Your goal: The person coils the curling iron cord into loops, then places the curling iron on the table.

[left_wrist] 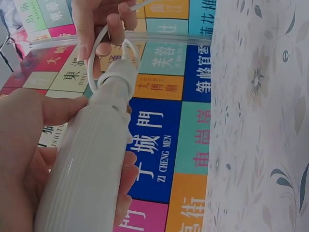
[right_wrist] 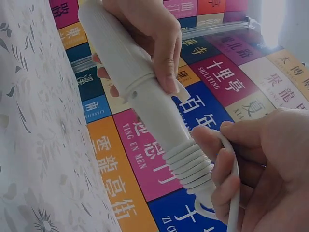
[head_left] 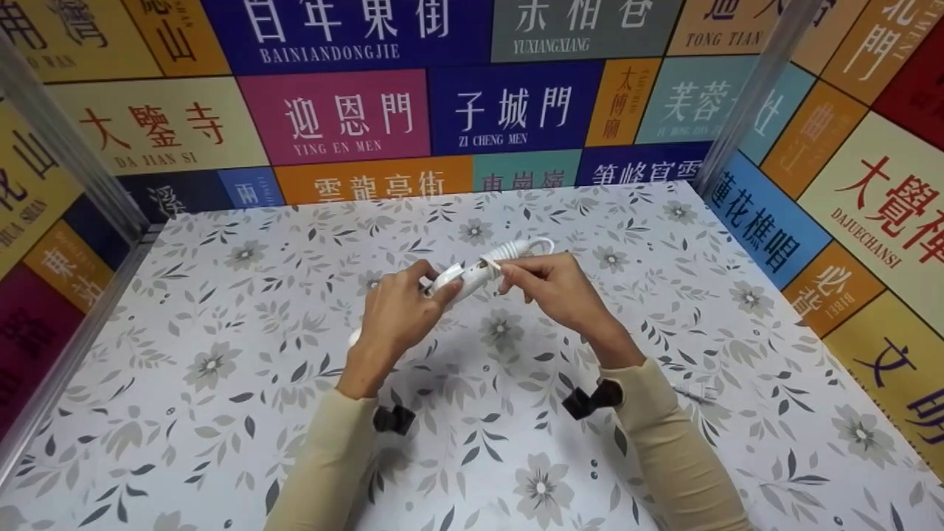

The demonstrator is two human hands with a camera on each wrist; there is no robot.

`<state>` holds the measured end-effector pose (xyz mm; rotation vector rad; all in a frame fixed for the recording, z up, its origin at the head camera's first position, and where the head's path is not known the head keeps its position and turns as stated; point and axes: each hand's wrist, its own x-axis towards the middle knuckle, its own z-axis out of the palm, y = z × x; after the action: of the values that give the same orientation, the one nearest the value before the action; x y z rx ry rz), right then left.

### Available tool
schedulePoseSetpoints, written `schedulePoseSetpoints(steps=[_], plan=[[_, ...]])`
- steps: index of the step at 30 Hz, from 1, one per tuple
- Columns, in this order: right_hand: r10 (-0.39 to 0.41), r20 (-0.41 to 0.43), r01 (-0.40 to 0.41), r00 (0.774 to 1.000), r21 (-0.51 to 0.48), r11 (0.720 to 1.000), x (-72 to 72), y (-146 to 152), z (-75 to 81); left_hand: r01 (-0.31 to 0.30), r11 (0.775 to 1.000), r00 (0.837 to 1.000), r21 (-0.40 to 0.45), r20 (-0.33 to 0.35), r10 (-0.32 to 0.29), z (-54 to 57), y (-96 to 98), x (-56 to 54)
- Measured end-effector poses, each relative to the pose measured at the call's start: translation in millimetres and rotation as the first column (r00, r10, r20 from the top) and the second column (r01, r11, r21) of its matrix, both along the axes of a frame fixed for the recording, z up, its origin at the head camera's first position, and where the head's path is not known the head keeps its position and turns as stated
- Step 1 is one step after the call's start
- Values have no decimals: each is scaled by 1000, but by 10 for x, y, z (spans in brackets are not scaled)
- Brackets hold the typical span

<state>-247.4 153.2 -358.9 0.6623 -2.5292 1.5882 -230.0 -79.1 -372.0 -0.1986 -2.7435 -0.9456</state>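
Observation:
A white handheld appliance with a ribbed cylindrical body (left_wrist: 84,169) is held above the table, tilted, its far end up and to the right in the head view. My left hand (head_left: 402,306) grips it round the ribbed part, thumb along one side. White cord (right_wrist: 190,166) is wound in several turns round its narrower end. My right hand (head_left: 557,287) pinches a loose stretch of that cord close to the coil, and in the right wrist view the cord runs across its curled fingers (right_wrist: 227,181). The appliance's exact kind cannot be told.
A small pale object (head_left: 697,391) lies on the flower-patterned table (head_left: 501,472), beside the right forearm. Panels with large Chinese characters (head_left: 516,110) stand behind the table and along its sides. Black camera mounts (head_left: 594,398) sit at both wrists.

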Motion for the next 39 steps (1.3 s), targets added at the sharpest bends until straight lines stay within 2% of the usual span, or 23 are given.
schedulePoseSetpoints(steps=[8,16,24,29,33,39], plan=[[55,62,-54,997,-22,998,-12,-19,-25,-65,994,995,93,-74,72,3,17,-10],[88,117,-87,989,-13,996,-97,7,-128,-75,986,993,146,-80,88,-10,0,-22],[96,242,-102,966,14,995,-240,97,-266,-70,984,988,161,-123,91,-11,-3,-13],[56,259,-82,964,92,992,-314,144,-366,-65,978,987,199,-133,93,5,-24,-9],[0,275,-44,961,154,987,-362,178,-441,-42,973,990,229,-125,72,29,-42,-11],[-143,355,76,924,195,978,-408,219,-522,34,974,993,225,-119,-7,22,-78,-9]])
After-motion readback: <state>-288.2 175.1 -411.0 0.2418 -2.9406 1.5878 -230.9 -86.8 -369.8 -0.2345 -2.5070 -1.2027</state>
